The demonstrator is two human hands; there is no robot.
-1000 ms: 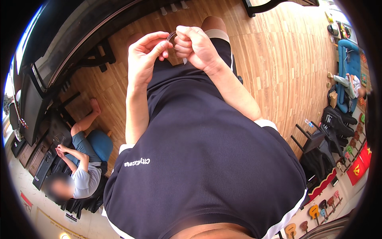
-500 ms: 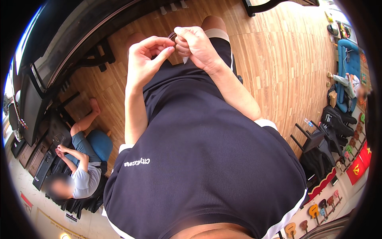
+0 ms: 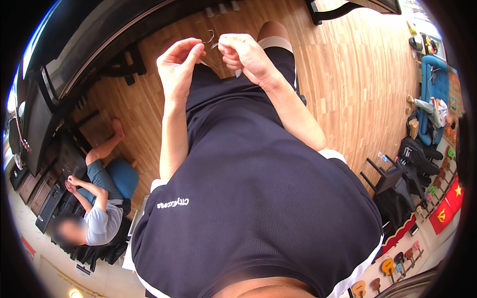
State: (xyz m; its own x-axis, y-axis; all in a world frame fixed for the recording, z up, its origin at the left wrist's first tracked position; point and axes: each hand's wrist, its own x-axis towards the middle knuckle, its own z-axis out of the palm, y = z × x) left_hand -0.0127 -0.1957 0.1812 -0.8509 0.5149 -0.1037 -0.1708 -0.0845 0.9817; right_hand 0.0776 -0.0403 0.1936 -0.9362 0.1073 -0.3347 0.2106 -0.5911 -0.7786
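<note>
A thin, bent wire or string [image 3: 211,35] rises in a loose, irregular curve between my two hands, over my lap. My left hand [image 3: 176,64] pinches one part of it between thumb and forefinger, the other fingers curled. My right hand [image 3: 246,59] is closed on another part, with a short curved piece showing at its fingertips. Both wrists are raised above my dark shorts [image 3: 218,89]; the wire's exact ends are too small to make out.
Black piano-like furniture [image 3: 74,44] arches along the upper left. Wooden floor [image 3: 348,89] surrounds me. Another person [image 3: 102,223] sits at lower left, handling something small. A person [image 3: 437,111] is on a blue sofa [image 3: 432,69] at right, near black chairs [image 3: 385,176] and wall-hung guitars [image 3: 387,265].
My hands have drawn slightly apart. The coiled loop between them has loosened, and part of it now sticks up above my fingers.
</note>
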